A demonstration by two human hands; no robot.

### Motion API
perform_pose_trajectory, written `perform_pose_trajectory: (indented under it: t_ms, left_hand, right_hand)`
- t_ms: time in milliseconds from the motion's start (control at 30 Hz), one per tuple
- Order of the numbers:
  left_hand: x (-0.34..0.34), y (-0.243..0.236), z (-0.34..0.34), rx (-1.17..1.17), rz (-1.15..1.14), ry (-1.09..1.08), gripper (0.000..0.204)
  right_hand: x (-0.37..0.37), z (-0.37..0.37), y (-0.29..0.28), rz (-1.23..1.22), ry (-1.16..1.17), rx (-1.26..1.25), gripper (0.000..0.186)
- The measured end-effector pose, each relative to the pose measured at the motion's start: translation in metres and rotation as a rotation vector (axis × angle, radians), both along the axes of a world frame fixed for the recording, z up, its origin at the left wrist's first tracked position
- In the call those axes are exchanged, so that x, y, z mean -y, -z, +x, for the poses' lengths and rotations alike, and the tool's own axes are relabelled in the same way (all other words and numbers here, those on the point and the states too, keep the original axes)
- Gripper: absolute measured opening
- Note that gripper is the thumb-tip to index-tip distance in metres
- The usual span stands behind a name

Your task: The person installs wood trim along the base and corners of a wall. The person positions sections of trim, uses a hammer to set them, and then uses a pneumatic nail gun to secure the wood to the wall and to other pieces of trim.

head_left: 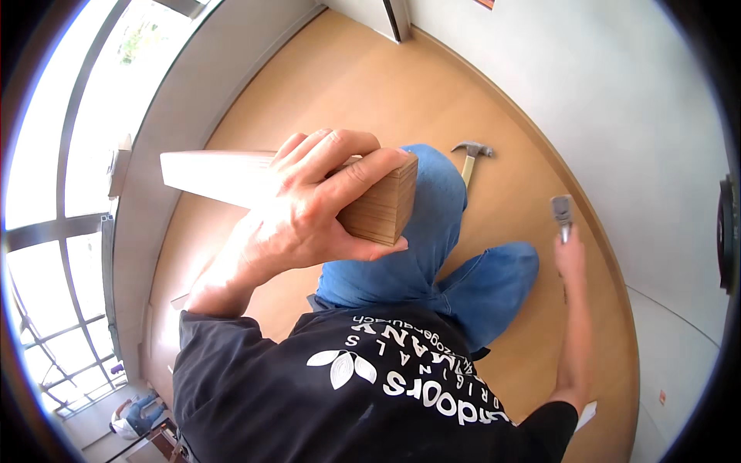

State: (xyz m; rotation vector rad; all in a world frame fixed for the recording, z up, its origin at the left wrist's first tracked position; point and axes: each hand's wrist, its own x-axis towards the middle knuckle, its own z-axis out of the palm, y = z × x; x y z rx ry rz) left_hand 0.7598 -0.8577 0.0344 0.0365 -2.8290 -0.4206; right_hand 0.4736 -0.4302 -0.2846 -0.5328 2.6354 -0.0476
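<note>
My left hand [324, 197] grips a long light wooden piece [212, 171] by its squared end, fingers over the top and thumb beneath, held above my bent knee. My right hand [570, 251], out to the right, is closed round a metal tool [562, 210] with a flat grey head, slightly blurred; I cannot make out its exact kind. A claw hammer [469, 158] with a pale handle lies on the brown floor covering [293, 85], just beyond my jeans-clad knee [428, 197].
A large gridded window [50, 139] lines the left side, above a ledge. A white wall [648, 131] curves along the right. Another person [139, 417] is at the lower left, beside some dark objects. A white scrap [587, 413] lies near my right elbow.
</note>
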Motion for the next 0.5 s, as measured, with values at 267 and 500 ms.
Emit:
perform_pose_trajectory:
  t_ms: [267,500]
  left_hand:
    - [0.001,0.011,0.001,-0.029,0.001,-0.001,0.076]
    - [0.007,0.01,0.0,-0.025,0.014,0.022,0.081]
  right_hand:
    - [0.05,0.1,-0.239,-1.285,0.48,1.022,0.038]
    - [0.12,0.156,-0.287,-1.494,0.47,1.127,0.083]
